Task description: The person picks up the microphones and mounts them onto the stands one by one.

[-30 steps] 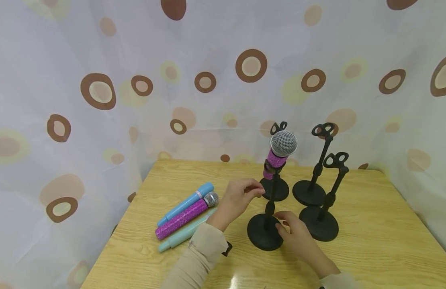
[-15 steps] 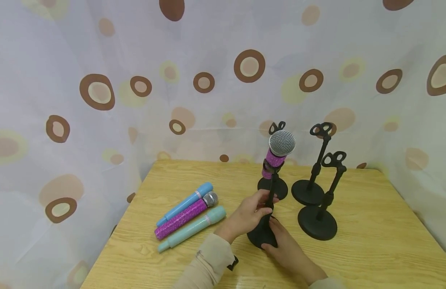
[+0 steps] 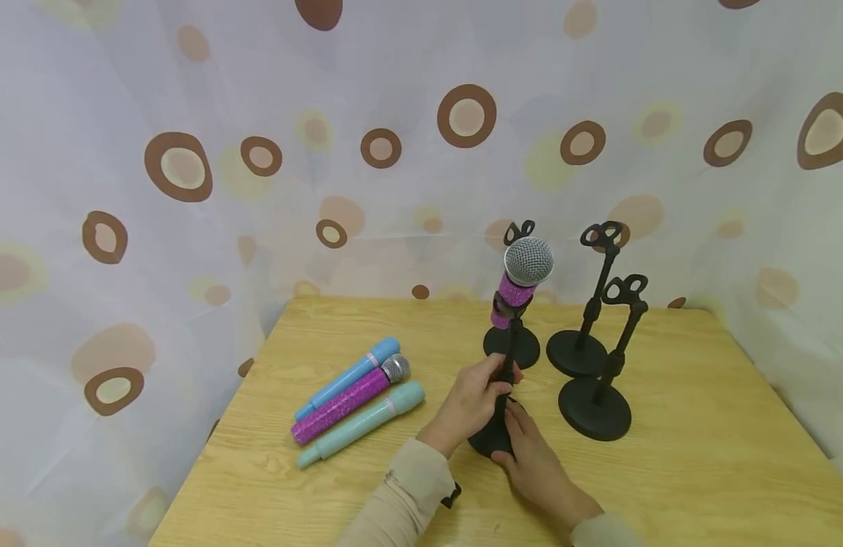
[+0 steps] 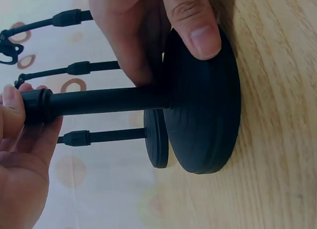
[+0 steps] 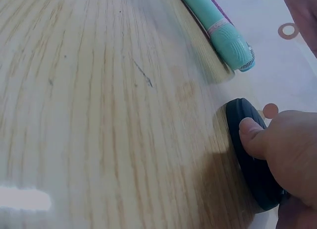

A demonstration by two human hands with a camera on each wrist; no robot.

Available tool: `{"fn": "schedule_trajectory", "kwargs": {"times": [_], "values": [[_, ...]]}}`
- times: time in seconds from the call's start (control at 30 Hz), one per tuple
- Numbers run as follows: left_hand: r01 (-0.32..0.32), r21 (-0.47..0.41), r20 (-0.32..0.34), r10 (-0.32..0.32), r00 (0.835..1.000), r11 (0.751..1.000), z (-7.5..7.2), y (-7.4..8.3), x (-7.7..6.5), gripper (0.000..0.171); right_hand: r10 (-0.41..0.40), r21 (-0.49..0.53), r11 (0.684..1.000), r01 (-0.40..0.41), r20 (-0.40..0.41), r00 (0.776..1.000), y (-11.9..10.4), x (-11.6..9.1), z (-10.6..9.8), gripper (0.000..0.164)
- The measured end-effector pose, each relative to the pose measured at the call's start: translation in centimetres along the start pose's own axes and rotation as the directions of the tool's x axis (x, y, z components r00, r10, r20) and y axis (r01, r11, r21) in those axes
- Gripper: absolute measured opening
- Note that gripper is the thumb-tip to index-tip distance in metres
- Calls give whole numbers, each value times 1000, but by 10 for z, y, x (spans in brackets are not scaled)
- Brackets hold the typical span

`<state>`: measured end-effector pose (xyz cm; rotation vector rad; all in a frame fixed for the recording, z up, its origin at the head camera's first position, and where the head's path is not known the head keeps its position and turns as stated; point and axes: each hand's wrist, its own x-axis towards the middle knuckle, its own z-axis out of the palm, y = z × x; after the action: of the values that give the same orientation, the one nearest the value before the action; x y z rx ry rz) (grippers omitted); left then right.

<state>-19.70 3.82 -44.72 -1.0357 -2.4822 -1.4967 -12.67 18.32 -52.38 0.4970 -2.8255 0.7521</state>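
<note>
A black tabletop microphone stand (image 3: 489,441) carries a purple glitter microphone (image 3: 528,262) with a silver mesh head in its top clip. My left hand (image 3: 468,401) grips the stand's pole at the collar (image 4: 37,106), fingers and thumb wrapped round it. Low down, my right hand (image 3: 536,465) holds the round base (image 4: 203,115), its thumb laid over the top of the disc. Part of the base is hidden behind the hands in the head view. The right wrist view has the right thumb (image 5: 252,135) on the disc close over the wood.
Three more black stands with bare clips stand behind and to the right: one at the back (image 3: 524,348), one further right (image 3: 575,353), one nearer (image 3: 595,410). A blue microphone (image 3: 346,380), a purple one (image 3: 342,406) and a mint one (image 3: 363,425) lie left on the table (image 3: 702,456).
My left hand has moved right and closed round the pole. My right hand has shifted left and taken hold of the base. The mint microphone's head has come out from behind the left arm.
</note>
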Motion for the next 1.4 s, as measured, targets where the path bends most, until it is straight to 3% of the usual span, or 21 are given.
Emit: {"fn": "schedule_trajectory", "kwargs": {"times": [0.2,0.4,0.53,0.83,1.23,1.4], "values": [[-51,85,-45,55,997,995,2,-2,0,13,3,-3,1000,-3,-1,1000,0,1,0,70],[-89,113,-70,97,993,990,3,-2,1,13,18,-4,1000,-18,3,1000,-2,0,-1,70],[-75,118,-89,86,992,990,5,-3,1,14,16,6,1000,-16,3,1000,-1,0,-1,69],[-53,27,-96,55,994,998,7,0,-1,25,25,10,1000,-26,4,1000,-2,0,-1,70],[-64,144,-54,72,996,988,3,6,0,12,41,3,999,-41,21,999,-6,-1,-5,70],[-56,130,-48,62,997,990,3,5,-2,15,40,13,999,-40,29,999,-8,-1,-6,70]]}}
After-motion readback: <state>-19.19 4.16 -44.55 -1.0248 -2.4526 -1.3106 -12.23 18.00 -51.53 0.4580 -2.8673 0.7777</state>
